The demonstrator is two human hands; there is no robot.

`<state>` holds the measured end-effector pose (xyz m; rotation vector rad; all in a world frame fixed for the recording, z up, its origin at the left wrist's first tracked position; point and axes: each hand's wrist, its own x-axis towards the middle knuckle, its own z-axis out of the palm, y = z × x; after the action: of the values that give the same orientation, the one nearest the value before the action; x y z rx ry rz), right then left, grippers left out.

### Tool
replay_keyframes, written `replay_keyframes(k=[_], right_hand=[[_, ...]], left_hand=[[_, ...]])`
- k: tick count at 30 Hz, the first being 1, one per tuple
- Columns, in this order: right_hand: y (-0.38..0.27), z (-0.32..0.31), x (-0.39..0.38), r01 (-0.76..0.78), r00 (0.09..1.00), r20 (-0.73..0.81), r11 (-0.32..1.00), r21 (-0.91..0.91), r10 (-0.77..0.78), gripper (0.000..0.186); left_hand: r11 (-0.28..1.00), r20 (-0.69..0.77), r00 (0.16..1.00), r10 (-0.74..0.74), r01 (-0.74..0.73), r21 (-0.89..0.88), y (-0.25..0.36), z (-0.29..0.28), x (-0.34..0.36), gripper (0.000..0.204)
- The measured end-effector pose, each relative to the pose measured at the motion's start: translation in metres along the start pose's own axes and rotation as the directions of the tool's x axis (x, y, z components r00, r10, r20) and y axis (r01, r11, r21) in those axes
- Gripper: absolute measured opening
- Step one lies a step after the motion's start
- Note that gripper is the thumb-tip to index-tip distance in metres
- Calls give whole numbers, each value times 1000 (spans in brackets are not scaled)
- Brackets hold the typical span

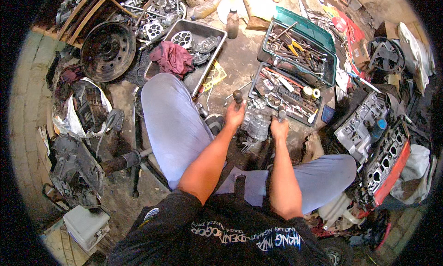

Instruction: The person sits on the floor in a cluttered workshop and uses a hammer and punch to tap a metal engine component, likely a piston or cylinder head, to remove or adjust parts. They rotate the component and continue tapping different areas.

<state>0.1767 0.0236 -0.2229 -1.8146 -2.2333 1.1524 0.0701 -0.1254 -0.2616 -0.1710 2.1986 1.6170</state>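
Observation:
My left hand (pixel 235 115) is closed round a dark, round-ended tool (pixel 237 97) that sticks up out of the fist. In my right hand (pixel 279 128) is a grey metal-ended tool (pixel 281 112), its tip also upward. The lower parts of both tools are hidden by the fingers. Between the two hands, low down in front of me, sits a grey cast-metal housing (pixel 256 124) with a ribbed body. I cannot tell whether either tool touches it. Just beyond lies a lift-out tool tray (pixel 308 120) with sockets, tape rolls and hand tools.
A green toolbox (pixel 333 40) stands open behind the tray. At the far left are a metal pan (pixel 220 44) with a maroon rag (pixel 171 57) and a steel wheel rim (pixel 109 51). A bottle (pixel 232 24) stands beyond. Cylinder heads (pixel 362 123) lean at my right.

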Motion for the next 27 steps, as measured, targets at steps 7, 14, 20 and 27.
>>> replay_keyframes(k=[7, 14, 20, 27], right_hand=[[1, 9, 41, -123, 992, -34, 992, 1, 123, 61], [42, 25, 69, -299, 931, -144, 927, 226, 336, 57], [74, 33, 74, -161, 959, -131, 861, 483, 253, 45], [82, 23, 59, -63, 951, -254, 914, 402, 177, 42]], left_hand=[[978, 57, 993, -99, 108, -178, 22, 15, -2, 45], [985, 117, 985, -128, 140, -101, 41, 31, 3, 55], [951, 258, 946, -194, 246, -186, 19, 48, 13, 59], [877, 314, 923, -223, 330, -349, 6, 66, 3, 55]])
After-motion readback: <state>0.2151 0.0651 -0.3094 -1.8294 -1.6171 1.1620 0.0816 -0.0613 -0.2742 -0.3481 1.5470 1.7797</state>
